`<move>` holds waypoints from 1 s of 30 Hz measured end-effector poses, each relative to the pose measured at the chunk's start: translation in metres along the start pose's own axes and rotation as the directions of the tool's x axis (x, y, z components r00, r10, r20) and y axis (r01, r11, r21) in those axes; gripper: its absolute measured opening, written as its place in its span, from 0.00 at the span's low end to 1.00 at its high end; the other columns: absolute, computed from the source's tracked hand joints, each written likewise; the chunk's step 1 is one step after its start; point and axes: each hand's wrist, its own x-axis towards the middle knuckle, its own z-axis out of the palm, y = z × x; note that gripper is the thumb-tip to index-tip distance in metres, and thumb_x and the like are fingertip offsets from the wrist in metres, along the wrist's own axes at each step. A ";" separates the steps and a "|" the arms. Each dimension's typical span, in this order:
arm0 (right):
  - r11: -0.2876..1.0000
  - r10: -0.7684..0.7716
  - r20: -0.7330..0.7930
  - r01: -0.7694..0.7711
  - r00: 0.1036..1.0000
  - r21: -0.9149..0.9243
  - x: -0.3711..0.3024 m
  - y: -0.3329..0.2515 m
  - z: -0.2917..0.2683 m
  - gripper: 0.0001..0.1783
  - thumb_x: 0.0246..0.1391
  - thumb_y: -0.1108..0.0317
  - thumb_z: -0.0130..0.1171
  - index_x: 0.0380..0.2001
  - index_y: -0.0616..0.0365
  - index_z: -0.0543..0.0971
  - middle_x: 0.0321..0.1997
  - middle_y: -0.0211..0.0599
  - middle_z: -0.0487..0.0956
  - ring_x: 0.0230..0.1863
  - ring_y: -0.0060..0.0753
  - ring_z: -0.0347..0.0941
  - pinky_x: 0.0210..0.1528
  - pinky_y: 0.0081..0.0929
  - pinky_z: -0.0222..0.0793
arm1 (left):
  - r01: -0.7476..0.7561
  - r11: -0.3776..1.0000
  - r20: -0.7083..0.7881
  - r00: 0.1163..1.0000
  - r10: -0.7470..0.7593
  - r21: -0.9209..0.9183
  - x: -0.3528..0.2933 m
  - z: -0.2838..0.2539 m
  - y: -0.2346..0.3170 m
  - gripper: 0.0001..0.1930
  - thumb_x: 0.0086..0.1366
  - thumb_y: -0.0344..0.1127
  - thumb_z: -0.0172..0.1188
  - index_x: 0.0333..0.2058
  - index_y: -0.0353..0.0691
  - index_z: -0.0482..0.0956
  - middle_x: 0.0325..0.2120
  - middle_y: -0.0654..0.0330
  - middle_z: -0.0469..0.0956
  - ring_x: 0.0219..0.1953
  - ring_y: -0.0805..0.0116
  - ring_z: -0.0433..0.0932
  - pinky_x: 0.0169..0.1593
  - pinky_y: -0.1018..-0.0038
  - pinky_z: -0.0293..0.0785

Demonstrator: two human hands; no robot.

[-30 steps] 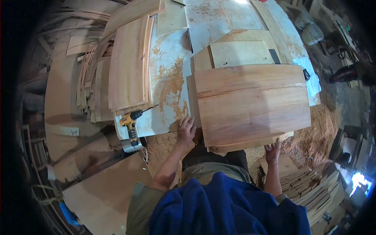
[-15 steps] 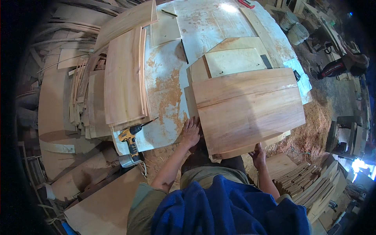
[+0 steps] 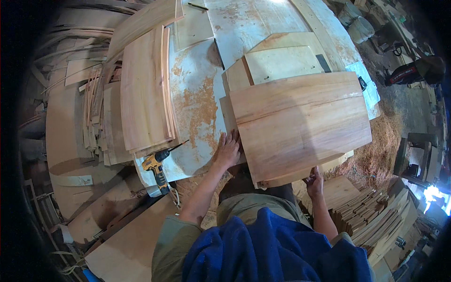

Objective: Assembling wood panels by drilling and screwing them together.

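Observation:
A wide wooden panel (image 3: 305,124) with a slightly curved far edge lies over the near right of the work table, on top of other boards. Beneath its near edge shows a curved wooden strip (image 3: 291,178). My left hand (image 3: 229,149) rests at the panel's left edge with fingers stretched out; its fingertips are close to the board's side. Under the near edge, right of the middle, my right hand (image 3: 314,182) has its fingers curled, with something small and dark at them that I cannot make out. Behind the panel lies a pale board (image 3: 282,63).
A yellow and black cordless drill (image 3: 156,168) lies at the table's near left corner, its bit pointing right. Stacked panels (image 3: 144,89) stand left on the white, dust-stained table (image 3: 195,103). Cut wooden pieces (image 3: 364,209) are piled at my right, beside sawdust (image 3: 376,157).
The view has shifted slightly, so the table appears higher. My right hand appears a little closer to the panel's near edge; my left hand stays beside its left edge.

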 end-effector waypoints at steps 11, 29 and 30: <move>0.995 0.033 0.170 -0.048 0.985 0.086 0.016 -0.005 -0.009 0.16 0.61 0.54 0.48 0.22 0.48 0.70 0.14 0.17 0.58 0.14 0.19 0.58 0.29 0.28 0.69 | 0.055 0.998 0.138 0.989 -0.058 0.024 0.013 -0.025 0.005 0.26 0.52 0.36 0.55 0.50 0.29 0.68 0.54 0.45 0.63 0.66 0.49 0.45 0.67 0.49 0.28; 1.000 -0.015 0.145 0.017 0.989 -0.010 0.047 -0.009 0.018 0.14 0.62 0.51 0.44 0.38 0.48 0.71 0.22 0.22 0.68 0.23 0.22 0.68 0.33 0.27 0.69 | 0.044 0.994 0.019 0.999 -0.046 0.104 0.047 -0.028 -0.022 0.31 0.52 0.37 0.55 0.56 0.32 0.63 0.59 0.46 0.58 0.66 0.51 0.44 0.67 0.52 0.34; 0.996 -0.023 0.126 0.034 0.992 -0.079 0.045 -0.009 0.023 0.19 0.61 0.49 0.44 0.45 0.51 0.71 0.33 0.30 0.75 0.32 0.27 0.73 0.39 0.29 0.71 | 0.028 0.997 -0.102 0.995 -0.021 0.075 0.041 -0.020 -0.024 0.29 0.52 0.36 0.55 0.53 0.31 0.66 0.58 0.45 0.60 0.66 0.49 0.44 0.67 0.51 0.34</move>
